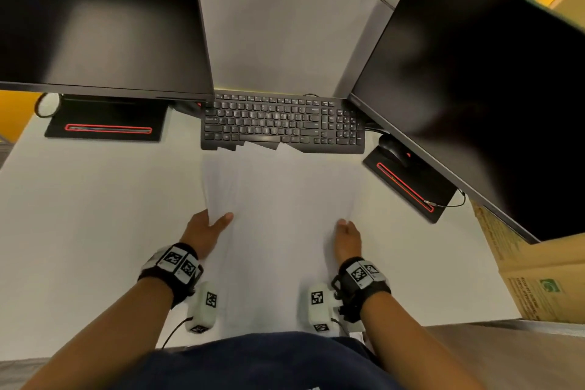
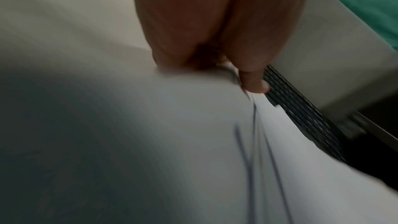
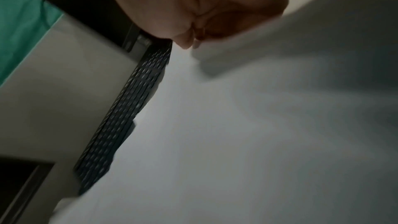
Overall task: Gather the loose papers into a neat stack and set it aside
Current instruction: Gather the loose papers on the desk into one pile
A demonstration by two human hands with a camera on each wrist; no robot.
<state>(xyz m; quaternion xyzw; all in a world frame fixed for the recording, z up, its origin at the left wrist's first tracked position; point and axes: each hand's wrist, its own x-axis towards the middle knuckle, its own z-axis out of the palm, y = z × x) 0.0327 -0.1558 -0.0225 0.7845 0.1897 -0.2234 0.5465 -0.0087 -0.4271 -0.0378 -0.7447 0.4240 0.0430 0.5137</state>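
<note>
Both hands grip the papers (image 1: 278, 187) — left hand (image 1: 205, 231), right hand (image 1: 347, 239) — above the bench (image 1: 95, 215). Their far edges look ragged by the keyboard (image 1: 281, 122); tapping them square would likely help.

I see two dark monitors (image 1: 104, 19) (image 1: 481, 82) angled inward, a black keyboard (image 1: 281, 122) between their stands, a mouse (image 1: 394, 149) at right, a cardboard box (image 1: 538, 279) off the white desk's (image 1: 79, 215) right edge.

papers (image 1: 278, 187): white sheets, several, overlapped in a loose pile, not squared up
pose: held w/ side edges raised; near part blurred
far edge: uneven, corners staggered, overlapping front edge of keyboard (image 1: 281, 122)
left edge: separate sheet edges fanned apart
spot: just in front of keyboard, centred
</note>
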